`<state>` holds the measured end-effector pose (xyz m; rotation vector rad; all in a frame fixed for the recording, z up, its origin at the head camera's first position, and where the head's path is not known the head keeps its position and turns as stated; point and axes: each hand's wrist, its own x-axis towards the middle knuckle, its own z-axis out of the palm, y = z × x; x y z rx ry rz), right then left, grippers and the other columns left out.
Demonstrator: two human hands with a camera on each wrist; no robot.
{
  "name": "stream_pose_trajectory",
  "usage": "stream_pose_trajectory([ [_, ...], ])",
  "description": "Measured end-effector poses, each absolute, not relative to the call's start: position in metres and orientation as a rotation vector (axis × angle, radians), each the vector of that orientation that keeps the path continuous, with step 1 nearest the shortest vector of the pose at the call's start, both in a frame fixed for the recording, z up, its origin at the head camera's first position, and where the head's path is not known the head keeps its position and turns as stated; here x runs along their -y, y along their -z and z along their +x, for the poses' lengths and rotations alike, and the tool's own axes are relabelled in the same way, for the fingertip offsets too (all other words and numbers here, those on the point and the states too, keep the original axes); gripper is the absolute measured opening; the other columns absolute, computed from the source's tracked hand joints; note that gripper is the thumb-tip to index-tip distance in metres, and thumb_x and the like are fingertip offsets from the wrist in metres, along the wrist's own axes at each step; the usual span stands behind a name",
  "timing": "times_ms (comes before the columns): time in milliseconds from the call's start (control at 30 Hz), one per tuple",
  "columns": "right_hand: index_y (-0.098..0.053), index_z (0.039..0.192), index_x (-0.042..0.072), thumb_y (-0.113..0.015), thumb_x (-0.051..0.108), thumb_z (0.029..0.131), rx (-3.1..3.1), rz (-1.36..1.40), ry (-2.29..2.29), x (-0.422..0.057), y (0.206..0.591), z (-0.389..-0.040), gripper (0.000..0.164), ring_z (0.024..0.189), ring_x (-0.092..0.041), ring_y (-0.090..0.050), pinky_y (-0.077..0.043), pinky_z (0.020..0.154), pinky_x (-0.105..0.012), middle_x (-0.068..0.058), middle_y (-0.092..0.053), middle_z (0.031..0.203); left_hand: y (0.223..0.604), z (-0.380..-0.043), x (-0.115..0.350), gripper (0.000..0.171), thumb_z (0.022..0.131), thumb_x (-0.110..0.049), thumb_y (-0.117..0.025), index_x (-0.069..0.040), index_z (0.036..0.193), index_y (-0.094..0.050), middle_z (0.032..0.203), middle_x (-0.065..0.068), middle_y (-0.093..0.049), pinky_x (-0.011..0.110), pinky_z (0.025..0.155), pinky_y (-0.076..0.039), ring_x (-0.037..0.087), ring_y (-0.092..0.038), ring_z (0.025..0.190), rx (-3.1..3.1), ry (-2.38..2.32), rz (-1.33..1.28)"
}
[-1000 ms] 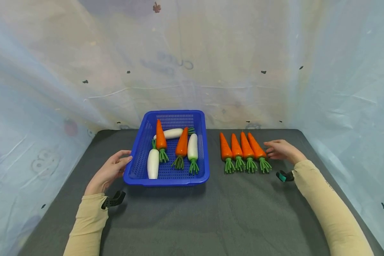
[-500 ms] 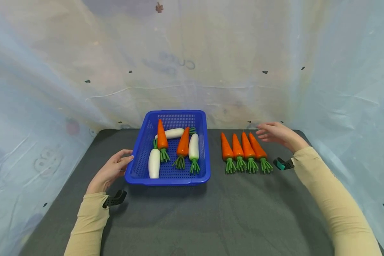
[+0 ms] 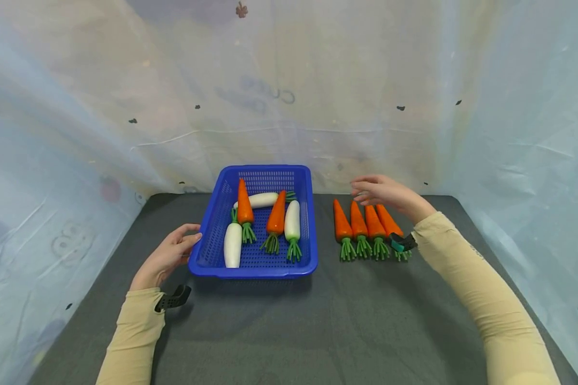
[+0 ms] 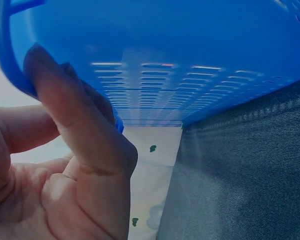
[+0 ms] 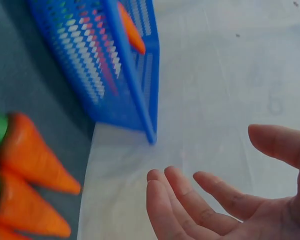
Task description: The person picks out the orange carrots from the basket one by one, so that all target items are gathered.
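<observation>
My left hand [image 3: 166,256] grips the left rim of a blue plastic basket [image 3: 252,273]; in the left wrist view its fingers [image 4: 85,125] curl against the rim. Two orange carrots [image 3: 276,214] and three white radishes [image 3: 232,246] with green stems lie in the basket. Right of it, several carrots [image 3: 342,222] lie side by side on the table, tips toward the back wall. Above their tips hovers my right hand [image 3: 387,195], holding nothing. Seen from the right wrist, its fingers [image 5: 205,212] are spread loosely, thumb apart, with the basket [image 5: 135,95] beyond.
The dark grey cloth of the table [image 3: 337,326] reaches toward me in front of the basket. A pale plastic sheet [image 3: 318,80] hangs behind the table and along both sides. My right wrist and its black strap [image 3: 403,242] partly cover the rightmost carrot.
My right hand has risen from beside the rightmost carrot and moved left over the carrot tips toward the basket. The left hand keeps its place on the rim.
</observation>
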<state>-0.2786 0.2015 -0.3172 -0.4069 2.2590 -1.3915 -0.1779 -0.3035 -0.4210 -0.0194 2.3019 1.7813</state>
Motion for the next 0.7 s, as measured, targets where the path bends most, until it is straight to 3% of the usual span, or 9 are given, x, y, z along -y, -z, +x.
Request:
stream_pose_trajectory([
  [400,-0.035,0.144,0.002,-0.050,0.032,0.101,-2.150,-0.496,1.458,-0.136,0.319,-0.279,0.055,0.121,-0.033,-0.051,-0.038,0.101,-0.046,-0.021,-0.045,0.138,0.420,-0.176,0.304,0.056,0.100,-0.038,-0.048,-0.006,0.141,-0.030,0.111,0.014,-0.064,0.038,0.075,-0.053,0.025,-0.067,0.088,-2.317,-1.772,-0.020],
  [700,-0.037,0.143,0.000,-0.047,0.029,0.102,-2.048,-0.544,1.466,-0.098,0.323,-0.279,0.051,0.126,-0.037,-0.045,-0.035,0.103,-0.047,-0.020,-0.045,0.139,0.420,-0.177,0.303,0.055,0.101,-0.037,-0.047,-0.006,0.142,-0.029,0.111,0.014,-0.065,0.037,0.074,-0.053,0.025,-0.067,0.087,-2.319,-1.772,-0.018],
])
